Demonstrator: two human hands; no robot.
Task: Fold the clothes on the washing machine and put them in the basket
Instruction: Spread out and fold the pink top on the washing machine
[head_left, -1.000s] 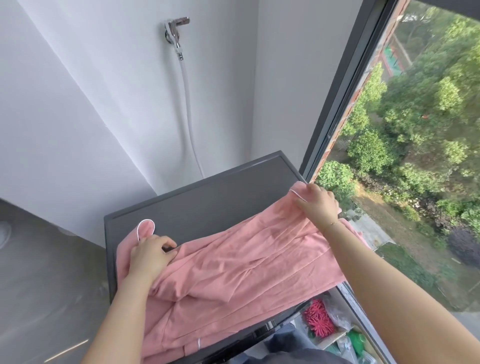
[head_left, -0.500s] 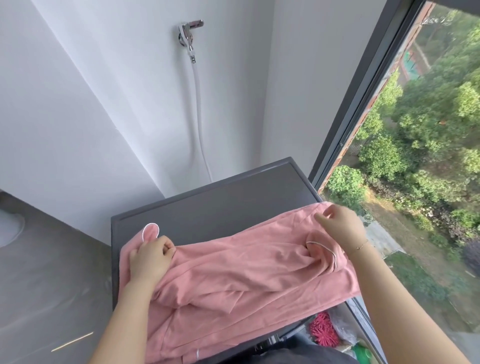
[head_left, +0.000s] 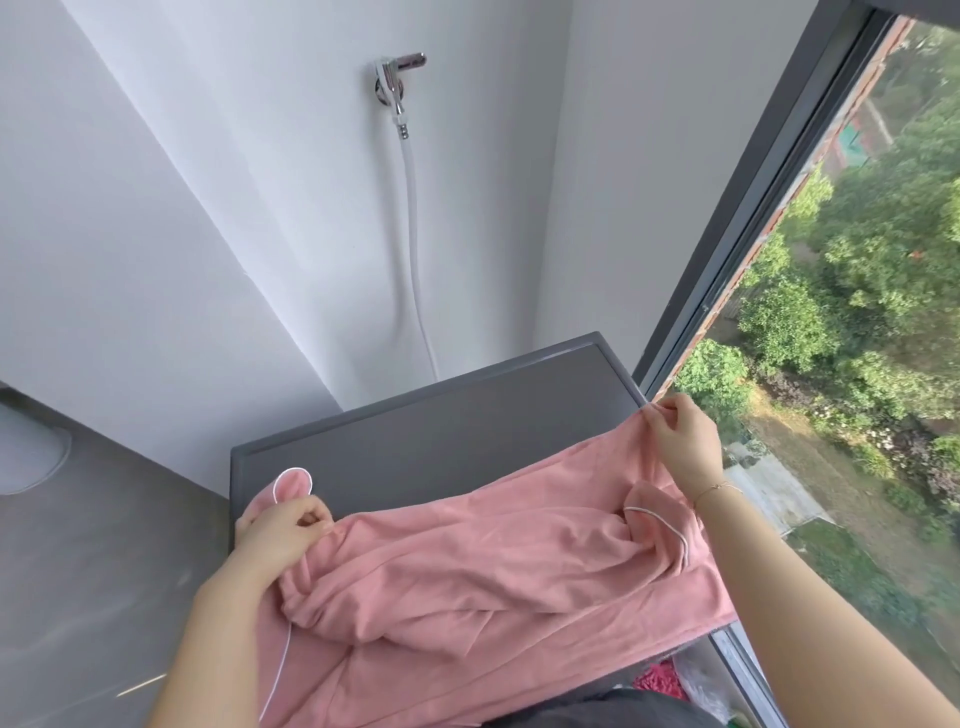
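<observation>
A pink garment (head_left: 483, 561) with white piping lies crumpled across the front of the dark grey washing machine top (head_left: 457, 415) and hangs over its front edge. My left hand (head_left: 283, 530) grips a bunch of the fabric at the left end, beside a rounded piped flap. My right hand (head_left: 680, 436) pinches the garment's upper right corner at the machine's right edge, lifted slightly. A piped cuff or collar sits folded just below my right hand. No basket is in view.
A white wall with a chrome tap (head_left: 397, 78) and white hose (head_left: 415, 249) rises behind the machine. A tall window (head_left: 779, 182) runs along the right. Grey floor (head_left: 93, 571) lies to the left. Pink and green items (head_left: 662, 680) sit low by the window.
My right hand let the piped part drop and now pinches the fabric's upper right corner, pulling it out toward the window. My left hand kept its grip on the left end.
</observation>
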